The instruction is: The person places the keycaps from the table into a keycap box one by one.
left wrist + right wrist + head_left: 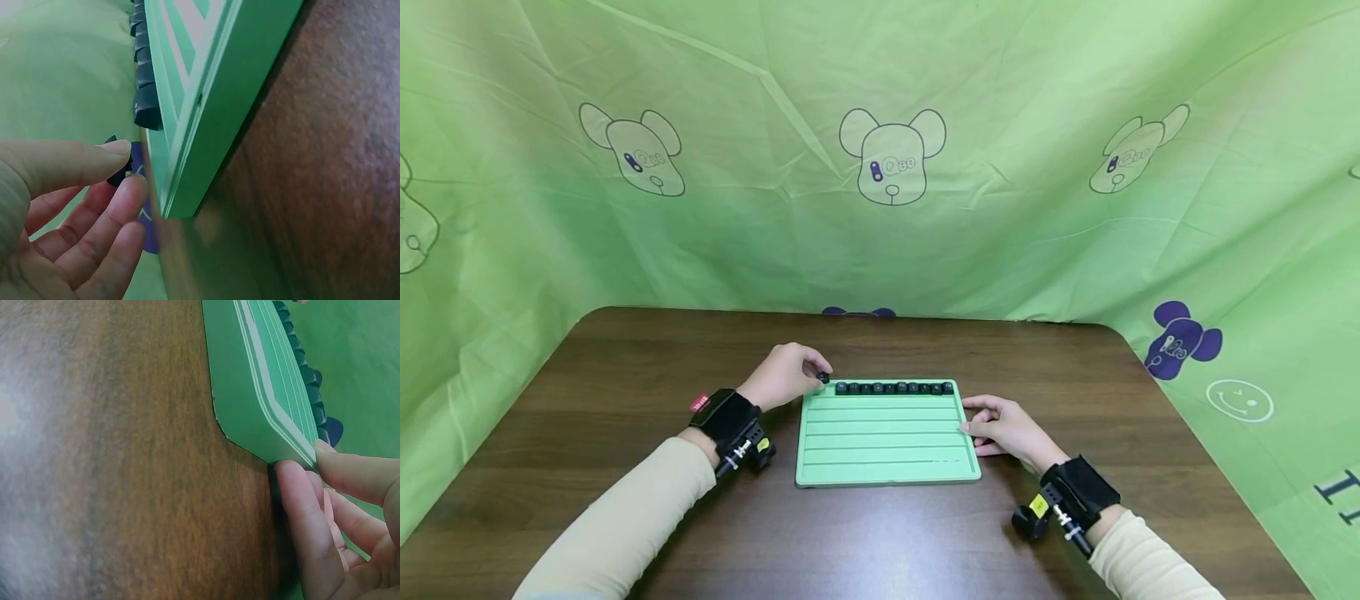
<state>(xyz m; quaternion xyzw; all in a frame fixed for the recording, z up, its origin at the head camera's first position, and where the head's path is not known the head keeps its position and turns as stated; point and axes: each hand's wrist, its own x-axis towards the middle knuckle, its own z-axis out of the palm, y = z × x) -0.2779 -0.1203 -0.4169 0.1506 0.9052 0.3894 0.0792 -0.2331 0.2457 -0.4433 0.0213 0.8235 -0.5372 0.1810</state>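
Observation:
A green ridged tray (887,443) lies flat on the table, with a row of black keycaps (895,388) along its far groove. Over the tray's far left corner my left hand (784,375) pinches a single black keycap (119,176) between thumb and fingertips. In the left wrist view this keycap is apart from the last one in the row (147,107). My right hand (1011,432) holds the tray's right edge. Its thumb (350,472) rests on the top rim and its fingers press against the side wall.
The brown wooden table (700,533) stretches around the tray on all sides. A green cloth (737,208) printed with bear heads hangs behind and beside it. Each wrist wears a black strap (730,419) with a small camera.

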